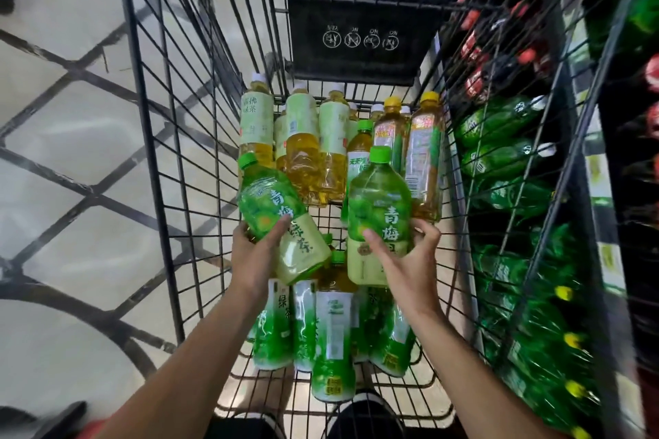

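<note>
While both bare forearms stretch forward over the near end of the wire shopping cart (149, 118), each hand holds one bottle above the load.

Left hand (255, 253): palm turned inward, thumb laid across the front of the label, other fingers hidden behind. It grips the left green plum tea bottle (281, 221) at mid-body. That bottle is tilted, with its green cap up and to the left and its base down and to the right.

Right hand (410, 260): thumb pressed on the label front, fingers curled round the far side. It holds the right green plum tea bottle (378, 214) low on the body. That bottle is near upright, cap up.

The two held bottles are side by side with a gap between them, both inside the cart walls.

Below the hands, green-label tea bottles (331, 331) lie on the cart floor. At the far end are pale-label tea bottles (303, 139) and yellow-capped bottles (424, 153). A black seat flap (360, 36) with icons hangs above them. Green soda bottles (499, 157) are on a shelf to the right, outside the wire. Dark shoes (363, 413) show at the bottom edge.
</note>
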`<state>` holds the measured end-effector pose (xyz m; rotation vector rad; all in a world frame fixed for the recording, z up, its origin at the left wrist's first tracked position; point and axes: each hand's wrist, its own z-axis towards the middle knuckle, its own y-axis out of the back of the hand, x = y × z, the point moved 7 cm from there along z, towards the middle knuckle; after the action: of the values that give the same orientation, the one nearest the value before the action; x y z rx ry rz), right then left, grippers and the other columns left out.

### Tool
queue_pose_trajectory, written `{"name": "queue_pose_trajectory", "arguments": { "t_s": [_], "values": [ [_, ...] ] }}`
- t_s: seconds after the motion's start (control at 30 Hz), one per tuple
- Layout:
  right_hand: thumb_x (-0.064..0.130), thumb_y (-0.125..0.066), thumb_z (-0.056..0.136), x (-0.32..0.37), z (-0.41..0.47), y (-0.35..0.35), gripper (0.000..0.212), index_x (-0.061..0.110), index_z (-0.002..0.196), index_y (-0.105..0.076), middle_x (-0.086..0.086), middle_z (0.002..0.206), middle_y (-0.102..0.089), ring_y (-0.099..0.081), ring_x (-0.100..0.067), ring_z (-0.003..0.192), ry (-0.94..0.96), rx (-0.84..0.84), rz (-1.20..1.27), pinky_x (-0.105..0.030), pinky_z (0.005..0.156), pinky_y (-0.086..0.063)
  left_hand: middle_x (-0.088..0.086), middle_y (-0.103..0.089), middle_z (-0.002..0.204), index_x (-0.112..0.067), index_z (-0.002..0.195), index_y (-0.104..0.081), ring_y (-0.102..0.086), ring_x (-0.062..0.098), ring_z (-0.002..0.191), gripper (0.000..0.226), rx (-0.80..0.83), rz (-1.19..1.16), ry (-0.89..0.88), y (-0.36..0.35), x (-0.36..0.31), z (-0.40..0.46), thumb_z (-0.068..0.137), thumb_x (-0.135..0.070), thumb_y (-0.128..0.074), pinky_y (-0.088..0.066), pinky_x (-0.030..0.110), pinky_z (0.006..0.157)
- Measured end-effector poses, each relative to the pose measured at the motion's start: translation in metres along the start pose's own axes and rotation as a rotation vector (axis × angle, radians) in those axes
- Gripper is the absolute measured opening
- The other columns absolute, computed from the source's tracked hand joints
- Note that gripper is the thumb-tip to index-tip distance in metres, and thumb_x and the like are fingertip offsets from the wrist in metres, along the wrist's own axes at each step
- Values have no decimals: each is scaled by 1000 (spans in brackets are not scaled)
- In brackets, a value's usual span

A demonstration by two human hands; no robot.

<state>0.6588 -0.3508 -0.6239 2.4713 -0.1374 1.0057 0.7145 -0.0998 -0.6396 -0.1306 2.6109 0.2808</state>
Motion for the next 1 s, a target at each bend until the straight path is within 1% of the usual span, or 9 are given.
{"name": "queue_pose_trajectory", "arguments": {
  "t_s": [0.13,0.23,0.33,0.43,0.57,0.73,0.83,0.93,1.0],
  "values": [
    [63,-75,71,-18,3,-7,69,25,124,-51,9,107,-68,-68,-10,97,-104,164,-61,-20,69,-51,8,-70,123,-16,141,-44,-72,25,104,79,60,3,45,-4,1,11,76,-36,-85,-61,42,83],
    [64,-80,69,-14,12,-7,59,29,113,-61,10,99,-72,-70,-10,90,-69,184,-132,-32,75,-57,9,-75,114,-12,133,-53,-77,21,90,73,55,12,38,-6,-6,9,72,-32,-87,-64,35,69],
    [72,-76,67,-12,9,-1,61,27,107,-68,6,94,-76,-73,-14,87,-125,191,-105,-37,78,-61,13,-72,111,-7,142,-44,-74,28,94,89,22,21,34,-5,-14,-1,67,-27,-89,-59,53,90],
    [70,-70,75,3,-13,10,58,21,105,-70,-2,96,-74,-71,-19,90,-176,203,29,-24,71,-54,10,-68,108,-9,147,-38,-71,25,94,91,10,39,15,-2,-17,-23,72,-22,-88,-54,53,98],
    [45,-65,90,31,-53,39,19,26,96,-63,7,98,-66,-59,-5,88,-234,228,216,-22,70,-45,8,-67,123,-10,152,-37,-72,22,99,115,83,50,-44,3,-36,-75,56,-36,-94,-50,51,105],
    [32,-72,84,68,-120,85,16,28,97,-64,19,84,-74,-70,3,81,-175,273,378,-13,64,-49,13,-61,135,-10,156,-31,-65,1,83,99,174,138,-175,13,-72,-160,76,-22,-88,-47,40,104],
    [29,-85,73,83,-166,106,38,20,106,-68,-3,111,-76,-74,-9,90,-115,320,445,-24,79,-58,9,-61,136,-15,154,-36,-66,16,104,110,232,248,-304,27,-90,-206,64,-39,-95,-52,35,102],
    [33,-95,52,94,-215,120,64,16,108,-70,-8,111,-76,-74,-21,98,-30,331,523,-37,87,-59,-2,-67,113,-24,142,-45,-66,7,98,86,294,306,-391,45,-102,-243,71,-30,-92,-53,7,70],
    [35,-98,44,102,-251,122,71,14,106,-71,-8,105,-77,-74,-22,96,19,328,557,-35,82,-61,0,-71,118,-18,138,-55,-69,17,109,94,320,336,-450,61,-104,-260,58,-44,-99,-59,22,86]
  ]
}}
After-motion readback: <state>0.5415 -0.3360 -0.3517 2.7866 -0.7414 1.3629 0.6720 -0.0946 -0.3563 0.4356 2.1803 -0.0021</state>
